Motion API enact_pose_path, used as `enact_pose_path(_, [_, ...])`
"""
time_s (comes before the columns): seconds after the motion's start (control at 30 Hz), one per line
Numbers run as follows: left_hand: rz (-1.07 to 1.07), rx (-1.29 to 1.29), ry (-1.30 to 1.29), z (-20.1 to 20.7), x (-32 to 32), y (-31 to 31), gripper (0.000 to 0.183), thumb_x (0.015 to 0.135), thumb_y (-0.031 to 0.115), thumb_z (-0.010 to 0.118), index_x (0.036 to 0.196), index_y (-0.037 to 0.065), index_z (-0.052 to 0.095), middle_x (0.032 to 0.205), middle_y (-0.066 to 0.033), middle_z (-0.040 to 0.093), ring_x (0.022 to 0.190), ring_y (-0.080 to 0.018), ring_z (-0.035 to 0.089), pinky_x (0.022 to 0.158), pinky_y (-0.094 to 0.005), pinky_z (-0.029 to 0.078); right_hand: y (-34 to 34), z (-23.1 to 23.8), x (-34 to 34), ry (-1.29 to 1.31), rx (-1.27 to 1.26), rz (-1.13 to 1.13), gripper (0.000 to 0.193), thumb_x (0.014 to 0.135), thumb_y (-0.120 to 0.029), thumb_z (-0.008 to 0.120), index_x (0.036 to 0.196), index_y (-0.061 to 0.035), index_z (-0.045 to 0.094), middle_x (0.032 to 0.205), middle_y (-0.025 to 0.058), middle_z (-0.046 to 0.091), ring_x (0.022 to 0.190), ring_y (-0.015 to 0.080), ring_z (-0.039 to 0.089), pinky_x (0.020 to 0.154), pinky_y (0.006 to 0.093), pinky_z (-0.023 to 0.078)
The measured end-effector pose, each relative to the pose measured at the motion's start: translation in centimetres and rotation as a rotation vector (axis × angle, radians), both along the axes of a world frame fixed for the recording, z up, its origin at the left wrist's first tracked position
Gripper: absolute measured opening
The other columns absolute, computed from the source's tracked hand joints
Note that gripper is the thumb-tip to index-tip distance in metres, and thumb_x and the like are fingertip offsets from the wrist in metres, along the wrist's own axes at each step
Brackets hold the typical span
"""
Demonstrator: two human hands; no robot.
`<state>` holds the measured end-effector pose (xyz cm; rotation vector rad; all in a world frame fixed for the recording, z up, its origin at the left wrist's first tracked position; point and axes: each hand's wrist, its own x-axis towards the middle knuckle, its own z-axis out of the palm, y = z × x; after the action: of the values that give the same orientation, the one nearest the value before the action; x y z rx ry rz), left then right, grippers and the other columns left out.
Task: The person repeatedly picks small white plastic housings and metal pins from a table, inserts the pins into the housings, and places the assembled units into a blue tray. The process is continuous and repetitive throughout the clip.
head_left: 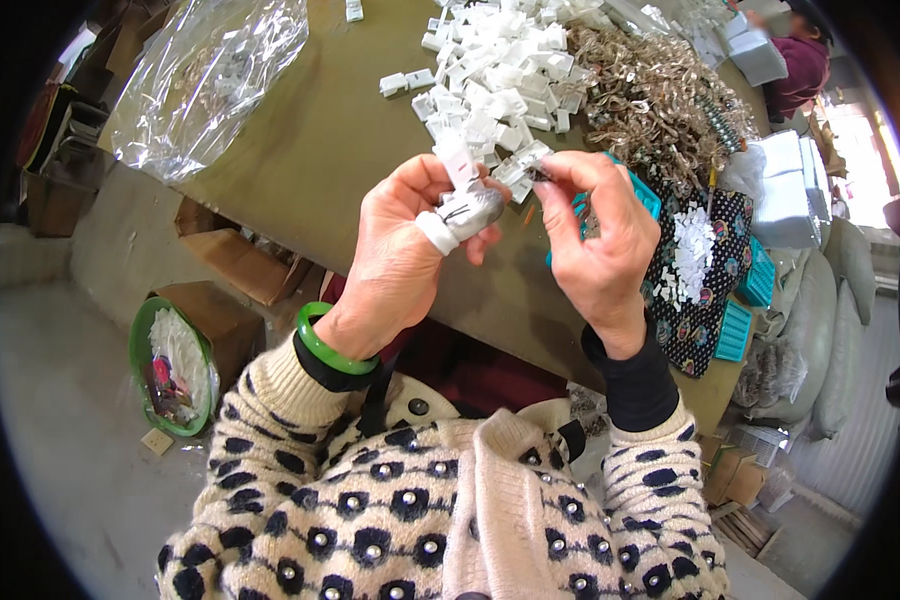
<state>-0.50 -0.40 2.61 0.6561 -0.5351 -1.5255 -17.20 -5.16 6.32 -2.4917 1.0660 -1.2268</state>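
Note:
My left hand (pixel 395 235) is closed around a small white card (pixel 457 163) that stands up from its fingers. Grey wrapping with a white band covers that hand's thumb (pixel 470 212). To its right, my right hand (pixel 605 235) pinches a tiny dark piece (pixel 539 173) between thumb and forefinger; its kind is too small to make out. Just beyond both hands lies a heap of similar white cards (pixel 500 75). A tangled pile of brownish, shiny strands (pixel 650 100) spreads to the right of the cards.
A teal basket (pixel 646 196) sits partly behind my right hand. White bits (pixel 692 255) lie on a dark patterned cloth (pixel 705 325). Clear plastic (pixel 210 90) covers the table's far left. A green basin (pixel 140 355) stands on the floor at left. Another person (pixel 800 65) is at far right.

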Motion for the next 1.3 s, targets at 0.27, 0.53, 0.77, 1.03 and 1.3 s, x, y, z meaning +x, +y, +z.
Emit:
enact_pose_path(0.27, [-0.007,-0.05,-0.187,0.1,-0.2,1.0,0.026,0.084,0.012,0.072,0.104,0.0,0.06,0.096,-0.0093,0.067,0.074,-0.0135,0.065,0.058,-0.0238,0.05,2.6,-1.4,0.0,0.016,-0.119,0.096,0.033,0.072,0.008,0.072,0.102,-0.0024,0.064,0.092,0.0101,0.067,0.076,0.0255,0.062,0.071,0.0341,0.046])
enact_pose_path(0.53, [0.088,-0.062,-0.25,-0.2,-1.1,2.3,0.021,0.082,0.008,0.074,0.097,0.002,0.059,0.096,-0.0095,0.067,0.075,-0.0136,0.064,0.06,-0.0242,0.051,3.9,-1.7,-0.4,-0.044,0.053,0.029,0.029,0.072,0.0,0.074,0.099,-0.0042,0.063,0.086,0.006,0.064,0.073,0.0234,0.059,0.07,0.0353,0.042])
enact_pose_path(0.77, [0.097,-0.014,-0.159,-0.2,-1.8,2.8,0.022,0.082,0.003,0.073,0.099,0.002,0.06,0.089,-0.0066,0.067,0.071,-0.0107,0.064,0.058,-0.0216,0.049,5.3,-2.1,-0.4,-0.137,0.163,-0.098,0.027,0.072,-0.002,0.077,0.094,-0.0049,0.062,0.084,0.0058,0.063,0.071,0.021,0.059,0.068,0.0325,0.045])
enact_pose_path(1.03, [0.159,-0.057,-0.225,-0.3,-2.1,3.3,0.022,0.084,0.005,0.072,0.102,0.002,0.059,0.092,-0.0092,0.069,0.071,-0.0127,0.064,0.061,-0.0232,0.049,5.7,-2.1,-0.3,-0.182,0.149,-0.097,0.024,0.07,0.006,0.074,0.089,-0.0028,0.061,0.083,0.0084,0.063,0.072,0.0241,0.059,0.065,0.0338,0.047])
enact_pose_path(1.3, [0.371,-0.189,-0.685,-0.4,-2.4,3.7,0.021,0.078,0.001,0.075,0.094,0.002,0.061,0.084,0.0017,0.064,0.071,-0.0022,0.053,0.062,-0.0197,0.045,5.8,-2.2,0.0,-0.157,0.099,-0.069,0.021,0.069,0.01,0.07,0.082,-0.0028,0.059,0.081,0.0086,0.061,0.07,0.0242,0.06,0.065,0.0321,0.048])
